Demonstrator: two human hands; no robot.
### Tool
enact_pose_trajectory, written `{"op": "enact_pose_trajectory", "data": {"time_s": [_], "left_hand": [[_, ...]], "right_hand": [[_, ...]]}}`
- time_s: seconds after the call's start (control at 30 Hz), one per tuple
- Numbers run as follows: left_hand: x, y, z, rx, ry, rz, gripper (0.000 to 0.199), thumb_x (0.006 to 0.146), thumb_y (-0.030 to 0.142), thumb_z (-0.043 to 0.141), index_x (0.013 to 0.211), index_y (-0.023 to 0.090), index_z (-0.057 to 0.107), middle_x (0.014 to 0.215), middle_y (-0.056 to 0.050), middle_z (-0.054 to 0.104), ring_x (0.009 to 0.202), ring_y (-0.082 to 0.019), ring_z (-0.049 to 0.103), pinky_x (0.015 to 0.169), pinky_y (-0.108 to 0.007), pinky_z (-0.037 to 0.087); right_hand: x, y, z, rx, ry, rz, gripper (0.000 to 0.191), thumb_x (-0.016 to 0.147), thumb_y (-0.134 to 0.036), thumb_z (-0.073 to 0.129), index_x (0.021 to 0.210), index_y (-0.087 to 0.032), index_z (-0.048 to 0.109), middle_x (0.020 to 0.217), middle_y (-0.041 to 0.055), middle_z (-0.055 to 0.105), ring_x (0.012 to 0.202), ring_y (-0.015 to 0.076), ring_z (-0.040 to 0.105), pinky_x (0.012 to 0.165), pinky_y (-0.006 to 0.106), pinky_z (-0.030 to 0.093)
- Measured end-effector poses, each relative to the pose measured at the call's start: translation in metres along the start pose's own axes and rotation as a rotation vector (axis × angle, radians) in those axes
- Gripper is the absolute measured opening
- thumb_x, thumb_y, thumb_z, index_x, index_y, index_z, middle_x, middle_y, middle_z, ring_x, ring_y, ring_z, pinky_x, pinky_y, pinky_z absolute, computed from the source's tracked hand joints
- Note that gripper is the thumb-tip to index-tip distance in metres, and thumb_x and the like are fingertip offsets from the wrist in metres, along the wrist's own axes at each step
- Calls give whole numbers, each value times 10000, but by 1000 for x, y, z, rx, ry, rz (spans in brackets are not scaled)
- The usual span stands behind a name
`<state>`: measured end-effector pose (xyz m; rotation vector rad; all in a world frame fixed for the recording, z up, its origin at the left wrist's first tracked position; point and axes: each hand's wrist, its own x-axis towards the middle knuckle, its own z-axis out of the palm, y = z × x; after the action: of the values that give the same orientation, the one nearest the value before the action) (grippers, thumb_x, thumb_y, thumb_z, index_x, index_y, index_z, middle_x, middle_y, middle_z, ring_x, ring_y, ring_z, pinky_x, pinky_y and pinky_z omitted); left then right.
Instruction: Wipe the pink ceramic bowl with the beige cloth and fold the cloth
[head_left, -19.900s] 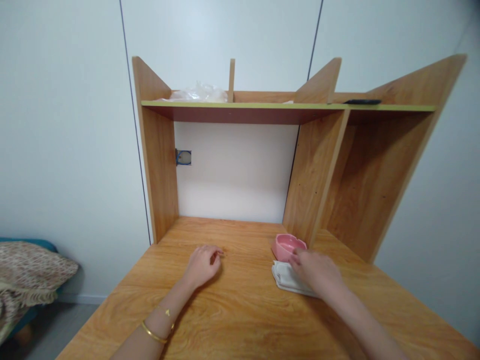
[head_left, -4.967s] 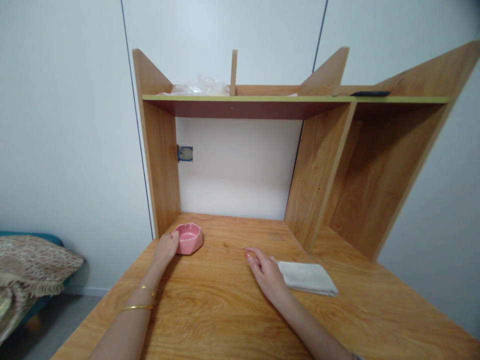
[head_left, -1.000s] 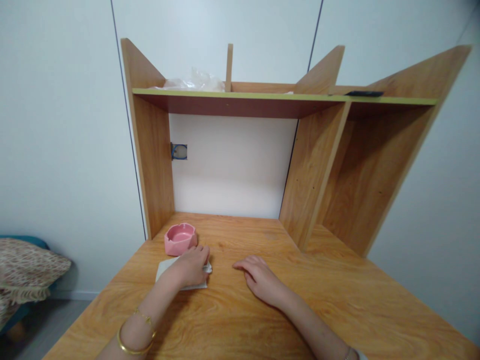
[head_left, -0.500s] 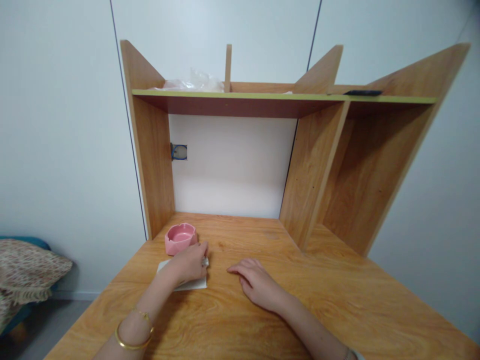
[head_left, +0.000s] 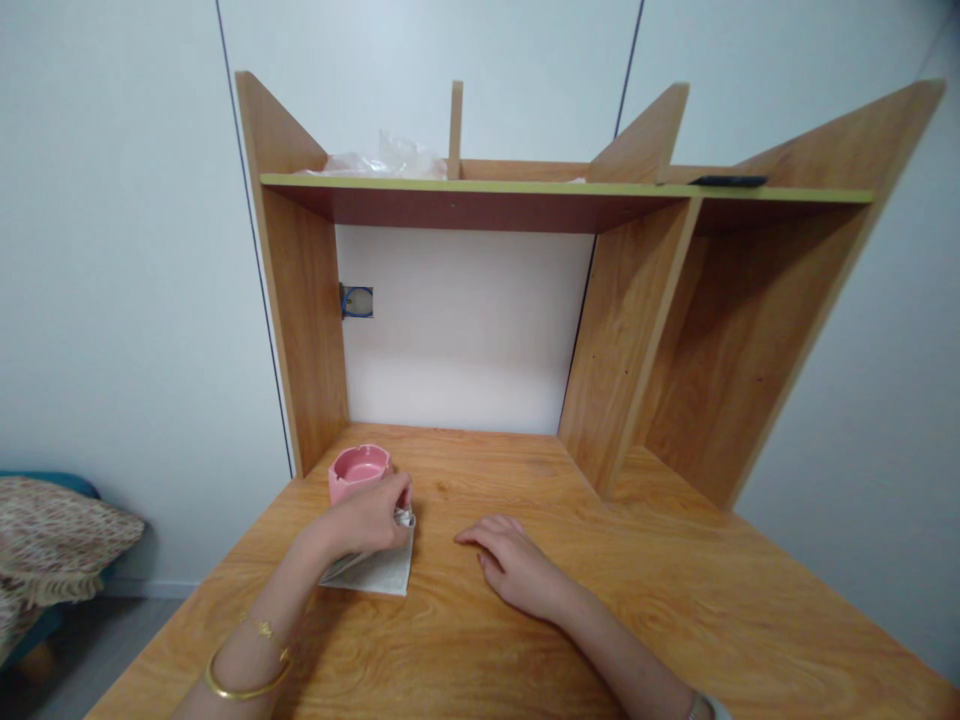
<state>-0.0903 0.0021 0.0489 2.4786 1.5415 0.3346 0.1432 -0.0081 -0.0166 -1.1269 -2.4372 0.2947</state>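
Note:
My left hand (head_left: 373, 515) pinches the crumpled upper right part of a folded grey-white cloth (head_left: 382, 572) on the desk. One layer is raised under the fingers, while the lower part lies flat. Just behind this hand stands a pink ashtray (head_left: 361, 465) with notches in its rim, its front partly covered by the hand. My right hand (head_left: 517, 568) rests on the wood to the right, fingers loosely stretched out and holding nothing.
The wooden desk (head_left: 480, 640) carries a shelf unit (head_left: 480, 208) at the back. On its upper board lie a clear plastic bag (head_left: 397, 158) and a flat black object (head_left: 727, 181). A wall socket box (head_left: 358, 302) shows below. At far left is a patterned fringed cover (head_left: 60, 540).
My left hand has shifted slightly left, lifting part of the cloth. The cloth's flat lower part now shows more and reaches nearer to me. My right hand stays in place.

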Motion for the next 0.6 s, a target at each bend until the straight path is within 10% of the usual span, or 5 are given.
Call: {"op": "enact_pose_trajectory", "data": {"time_s": [0.6], "left_hand": [[8, 10, 15, -175, 38, 114, 219, 600, 132, 443, 799, 202, 384, 731, 29, 481, 657, -120, 444, 557, -211, 330]], "right_hand": [[-2, -25, 2, -115, -131, -68, 467, 812, -138, 385, 1215, -354, 482, 1165, 44, 497, 1083, 192, 391, 937, 359, 265]]}}
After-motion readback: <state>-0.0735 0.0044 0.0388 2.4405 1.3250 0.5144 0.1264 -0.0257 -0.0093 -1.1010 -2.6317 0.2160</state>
